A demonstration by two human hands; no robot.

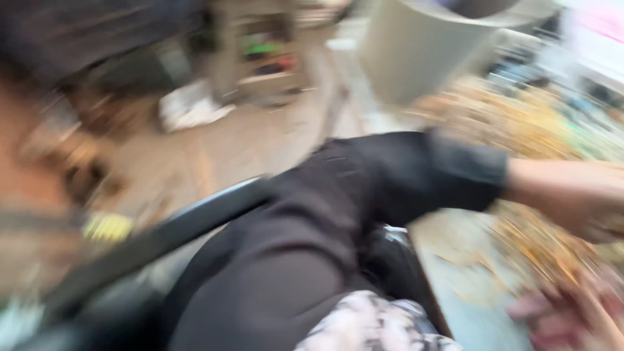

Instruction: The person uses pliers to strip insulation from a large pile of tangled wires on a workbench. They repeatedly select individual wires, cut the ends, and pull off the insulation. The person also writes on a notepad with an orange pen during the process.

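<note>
The whole view is smeared by motion. A black-sleeved arm (pixel 364 195) reaches from the lower middle to the right. Its bare wrist ends in my left hand (pixel 585 205) at the right edge, over a heap of golden-yellow bits (pixel 539 247) on a pale surface (pixel 468 305). My right hand (pixel 572 318) shows at the bottom right corner with pinkish fingers, next to the same heap. The blur hides whether either hand grips anything, and which arm is which is uncertain.
More golden-yellow material (pixel 494 117) is spread at the upper right. A large pale grey cylinder (pixel 422 52) stands at the top. A black curved bar (pixel 162 237) crosses the lower left. Black-and-white patterned cloth (pixel 370 325) lies at the bottom. Shelves (pixel 266 58) stand on a brown floor (pixel 221 149) behind.
</note>
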